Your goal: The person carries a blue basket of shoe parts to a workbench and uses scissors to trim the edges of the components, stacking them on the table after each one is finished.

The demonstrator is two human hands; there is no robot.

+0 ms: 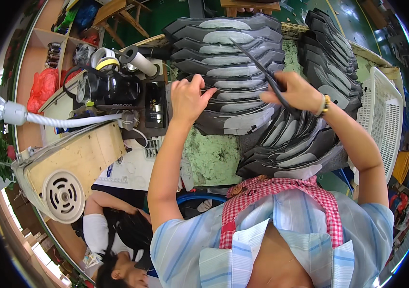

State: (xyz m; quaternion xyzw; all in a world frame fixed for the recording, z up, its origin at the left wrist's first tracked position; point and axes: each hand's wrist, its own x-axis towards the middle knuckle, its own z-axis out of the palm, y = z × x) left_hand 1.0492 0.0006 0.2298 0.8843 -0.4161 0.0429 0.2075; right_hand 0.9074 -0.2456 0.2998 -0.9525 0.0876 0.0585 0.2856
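A row of overlapping dark grey shoe-upper pieces (240, 117) with pale patches runs away from me down the middle of the bench. Over its left edge is my left hand (187, 98), fingers bent and thumb held apart, with nothing visible between them. Whether it touches the pieces I cannot tell. My right hand (296, 91), slightly blurred, grips a long thin dark piece (262, 69) above the right side of the row. That piece appears almost edge-on and slants toward the far left. Below my right forearm lies a fanned stack of similar pieces (295, 149).
Another pile of dark pieces (331, 62) lies at the far right, beside a white plastic basket (379, 120). To my left stand a sewing machine (70, 149), a lamp with a flexible neck (10, 110) and a thread cone (142, 62). A co-worker's arm (118, 201) shows lower left.
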